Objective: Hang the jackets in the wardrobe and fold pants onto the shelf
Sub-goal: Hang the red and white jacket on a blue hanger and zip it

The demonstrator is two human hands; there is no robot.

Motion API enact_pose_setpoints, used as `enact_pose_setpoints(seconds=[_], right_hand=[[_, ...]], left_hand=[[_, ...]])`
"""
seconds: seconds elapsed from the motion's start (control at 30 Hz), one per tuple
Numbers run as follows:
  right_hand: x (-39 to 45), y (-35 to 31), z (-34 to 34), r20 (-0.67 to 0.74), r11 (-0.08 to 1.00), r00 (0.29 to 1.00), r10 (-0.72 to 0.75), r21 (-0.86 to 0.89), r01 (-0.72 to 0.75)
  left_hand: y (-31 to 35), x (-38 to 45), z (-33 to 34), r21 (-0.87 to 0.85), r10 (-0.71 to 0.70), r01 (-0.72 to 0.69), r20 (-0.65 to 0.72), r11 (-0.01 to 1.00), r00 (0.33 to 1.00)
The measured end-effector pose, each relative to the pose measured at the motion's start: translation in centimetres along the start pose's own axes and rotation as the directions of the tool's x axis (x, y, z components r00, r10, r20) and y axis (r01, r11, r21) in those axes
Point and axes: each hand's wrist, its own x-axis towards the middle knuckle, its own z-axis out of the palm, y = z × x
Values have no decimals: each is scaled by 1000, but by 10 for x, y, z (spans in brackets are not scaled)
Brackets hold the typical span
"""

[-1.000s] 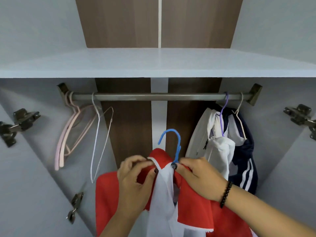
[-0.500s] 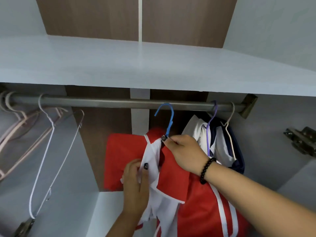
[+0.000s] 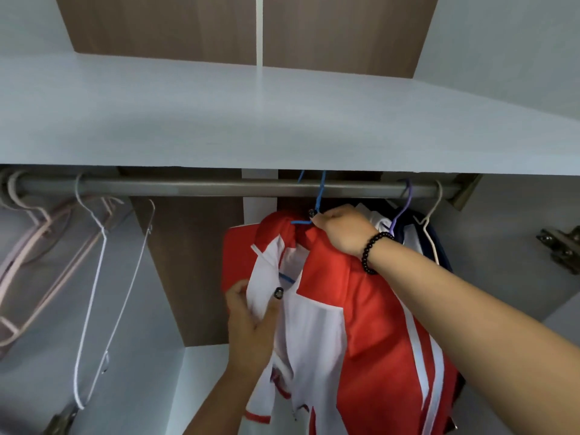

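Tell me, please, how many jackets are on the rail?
2 at least: the red jacket on the blue hanger, and a white and navy one behind the wrist; more may be hidden.

Hangers (image 3: 94, 277) and jackets (image 3: 361, 309) on rod (image 3: 194, 185)

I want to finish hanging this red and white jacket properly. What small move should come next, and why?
Probably let the right hand release its grip on the blue wire hanger: its hook seems already over the grey metal rail, so the red and white jacket can hang.
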Motion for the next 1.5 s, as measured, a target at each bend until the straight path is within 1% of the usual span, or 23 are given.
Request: enact_pose_setpoints(seconds=[0.13,0.2,0.27,0.33,0.4,0.47,0.53,0.6,0.67,0.73,0.83,1.0,1.07,1.1,1.13,1.17,1.23,1.27,1.3,1.33,1.4,1.47,1.5], right_hand=[[4,-5,3,-34,1000,999,26,-16,-27],[7,-10,4,-39,998,998,42,-34,-44],[8,-11,7,-26,997,997,68,-36,-69],[7,-5,14,6,995,995,95,-39,-95],[6,6,22,32,994,994,106,-37,-105],[4,15,28,25,995,995,97,-3,-97],[4,19,30,11,997,997,71,20,-71],[5,21,31,10,999,999,40,1,-40],[6,25,33,12,1000,1000,8,-21,-8],[5,31,33,14,1000,1000,-10,-12,11],[2,47,34,7,997,1000,-26,76,25],[-7,65,32,1,979,999,-52,198,51],[-9,69,31,-25,988,999,-46,149,50],[-12,70,31,-70,995,996,-50,80,56],[-18,71,31,-138,996,987,-81,14,84],[-28,71,31,-224,988,962,-154,-19,154],[-55,72,30,-393,940,861,-321,-23,340],[-68,74,31,-447,915,812,-374,-34,403],[-80,77,33,-471,899,784,-403,-42,437],[-91,81,37,-475,889,775,-417,-36,456],[-105,86,49,-450,873,774,-445,-26,487],[-115,86,70,-406,859,778,-478,-31,511],[-120,87,82,-371,862,796,-478,-22,507]], left_hand=[[-3,5,-9,176,148,-169,123,970,981],[-5,7,-11,316,246,-304,210,899,946],[-8,11,-11,420,333,-430,286,799,899],[-10,16,-12,517,330,-478,355,710,875],[-15,17,-14,587,289,-493,409,642,865],[-27,16,-17,621,227,-496,462,607,857],[-39,15,-18,663,143,-448,462,600,875],[-48,15,-16,677,57,-352,418,647,907],[-52,18,-11,593,47,-281,378,755,925],[-51,24,-2,540,21,-246,388,805,921],[-48,35,16,551,-42,-229,434,803,900],[-41,46,33,618,45,-382,489,687,871],[-37,45,31,607,52,-394,502,690,863],[-34,43,28,604,44,-379,494,701,868],[-33,41,24,596,36,-356,480,720,876],[-34,40,20,585,23,-326,464,743,886],[-33,39,11,553,-16,-246,425,796,905],[-32,38,7,532,-50,-189,402,825,914],[-32,39,4,503,-89,-127,384,855,919],[-33,39,0,464,-118,-77,376,882,919],[-33,40,-6,399,-151,-11,373,917,915],[-33,38,-10,355,-155,11,378,935,913],[-32,37,-12,333,-147,14,381,943,913]])
